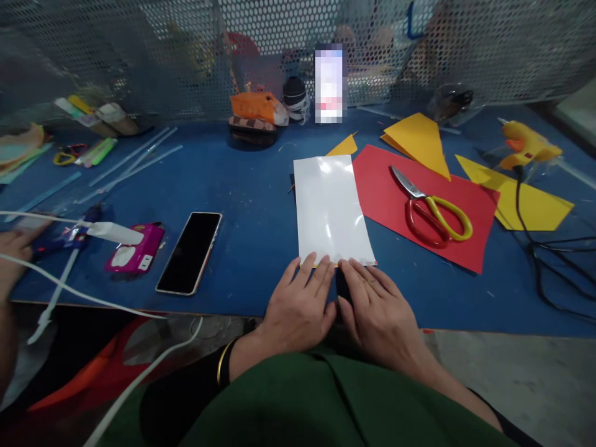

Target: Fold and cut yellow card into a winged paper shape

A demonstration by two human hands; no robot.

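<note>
A glossy white sheet of paper (328,205) lies on the blue table in front of me. A thin yellow strip shows along its near edge. My left hand (302,301) rests its outstretched fingertips on the left part of that edge. On the right part lie the fingertips of my right hand (377,304), stretched out and close together. Both thumbs point inward, below the paper's edge. To the right, scissors (426,205) with one red and one yellow handle lie on red paper (382,195). Folded yellow paper (419,139) overlaps the red paper's far edge.
A phone (190,251) and a magenta socket block (137,248) with a white plug lie left. Another person's hand (16,248) is near a blue glue gun (77,233). A yellow glue gun (526,146) trails its black cable at right. Mesh (139,56) stands behind.
</note>
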